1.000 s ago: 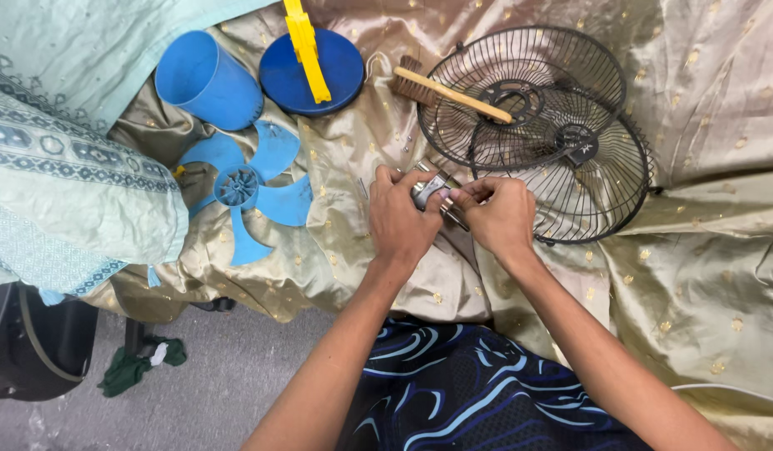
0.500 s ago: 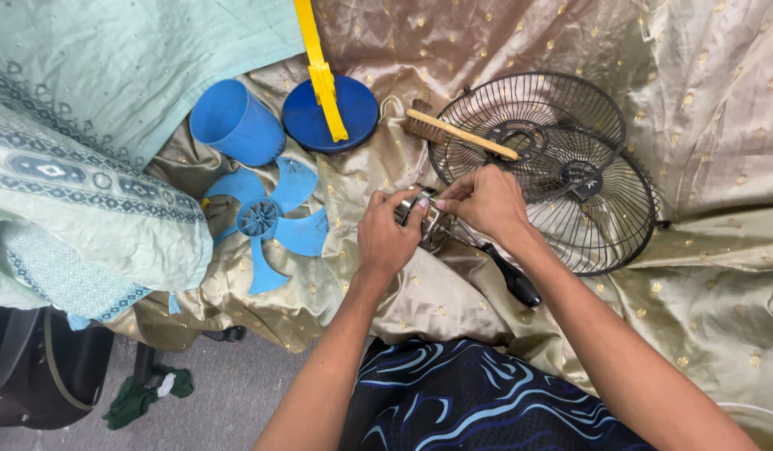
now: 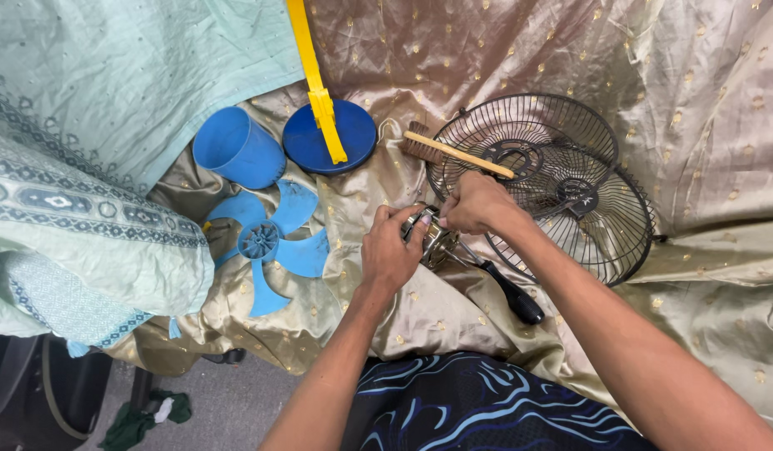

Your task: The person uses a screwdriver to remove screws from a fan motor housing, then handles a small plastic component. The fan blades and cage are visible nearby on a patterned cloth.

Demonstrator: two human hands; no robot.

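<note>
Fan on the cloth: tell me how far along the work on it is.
Done: the fan is apart. The blue blade, blue housing cup, blue base with yellow pole and two black wire grilles lie separately. In hand: left hand and right hand grip the small metal motor part beside a screwdriver. Left: nothing is rejoined; the brush lies on the grille.

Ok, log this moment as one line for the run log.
left hand: grips small metal motor part | right hand: on same part | screwdriver: lies on gold cloth | blue fan blade: left, apart
</note>
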